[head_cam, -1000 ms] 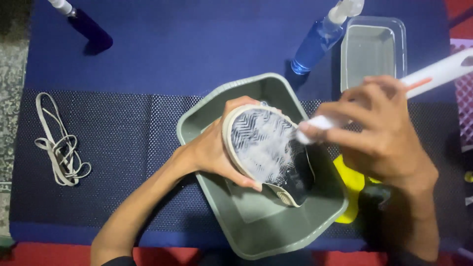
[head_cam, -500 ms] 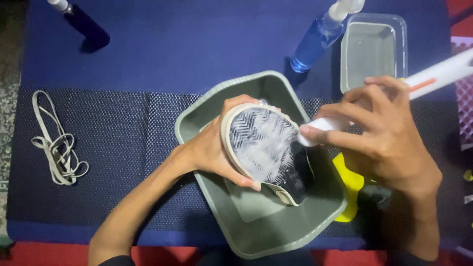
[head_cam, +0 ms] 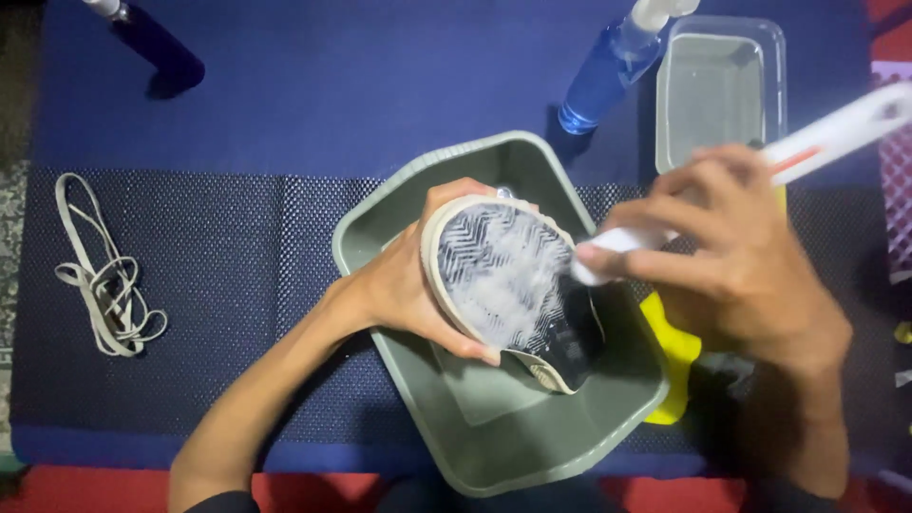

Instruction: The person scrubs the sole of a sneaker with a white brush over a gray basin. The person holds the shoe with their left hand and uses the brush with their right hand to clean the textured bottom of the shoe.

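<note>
My left hand (head_cam: pixel 413 285) grips a shoe (head_cam: pixel 508 280) sole-up over a grey-green plastic tub (head_cam: pixel 494 427). The sole is pale with a zigzag tread and looks wet or soapy; its heel end is dark. My right hand (head_cam: pixel 731 261) is closed around a white brush (head_cam: pixel 807 142) with a long handle that has an orange mark. The brush head (head_cam: pixel 594 266) touches the sole's right edge. The bristles are hidden by my fingers.
A blue spray bottle (head_cam: pixel 608 71) and a clear rectangular container (head_cam: pixel 722 90) stand behind the tub. A second dark blue bottle (head_cam: pixel 152 43) is at the back left. Loose beige shoelaces (head_cam: pixel 100 280) lie on the dark mat at left. A yellow cloth (head_cam: pixel 670 356) sits beside the tub.
The brush head has shifted slightly along the sole's right edge. My left hand still holds the shoe in the same place over the tub.
</note>
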